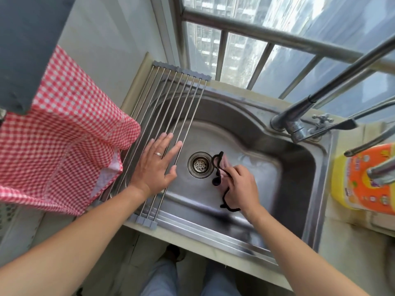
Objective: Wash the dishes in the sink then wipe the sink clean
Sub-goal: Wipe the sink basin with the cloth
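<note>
Cloth [222, 178] in the right hand [240, 189], on the floor of the sink [277, 159].

The right hand's fingers curl round the pink, dark-edged cloth, its long axis running near to far, touching the drain [199, 165] on its left. The left hand [157, 167] lies flat and spread on the roll-up rack [171, 116], left of the drain. The next wipe probably goes leftward over the drain.

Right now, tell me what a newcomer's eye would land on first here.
First the red checked cloth hanging large at the left, over the edge of the roll-up rack. Then the steel sink in the middle, where the right hand grips a pink cloth beside the drain while the left hand rests flat on the rack. A yellow bottle stands at right.
</note>
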The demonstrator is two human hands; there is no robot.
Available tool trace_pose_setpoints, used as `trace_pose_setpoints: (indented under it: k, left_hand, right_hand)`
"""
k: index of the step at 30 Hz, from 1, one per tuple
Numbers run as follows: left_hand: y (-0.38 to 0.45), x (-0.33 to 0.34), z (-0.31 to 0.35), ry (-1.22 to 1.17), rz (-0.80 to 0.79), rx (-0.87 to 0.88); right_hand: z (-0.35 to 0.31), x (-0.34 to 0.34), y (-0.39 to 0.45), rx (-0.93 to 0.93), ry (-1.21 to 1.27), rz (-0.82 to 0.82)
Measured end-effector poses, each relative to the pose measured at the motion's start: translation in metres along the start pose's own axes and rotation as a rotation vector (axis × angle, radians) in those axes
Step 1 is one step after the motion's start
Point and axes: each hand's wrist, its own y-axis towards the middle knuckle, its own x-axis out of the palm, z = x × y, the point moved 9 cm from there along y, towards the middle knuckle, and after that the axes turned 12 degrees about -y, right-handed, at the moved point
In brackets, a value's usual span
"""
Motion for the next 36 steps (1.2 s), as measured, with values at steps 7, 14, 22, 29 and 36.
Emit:
trace_pose_setpoints:
  k: [7,14,22,29,36]
  left_hand:
    - [0.008,0.001,0.001,-0.091,0.112,-0.059]
    - [0.008,0.004,-0.002,-0.097,0.158,-0.065]
    - [0.007,0.0,0.005,-0.041,0.182,-0.052]
    - [-0.003,0.015,0.09,-0.024,0.168,0.316]
    - [-0.023,0.173,0.052,-0.31,-0.615,-0.497]
  right_hand:
    - [0.004,0.088,-0.003,-0.126,-0.263,-0.455]
    - [0.012,0.114,-0.01,-0.033,-0.112,-0.355]
    - [-0.02,0.09,-0.037,-0.153,0.047,-0.575]
    - [0.005,0.072,-0.041,0.115,0.195,-0.713]
    - [0.025,0.101,-0.064,0.172,0.057,-0.873]
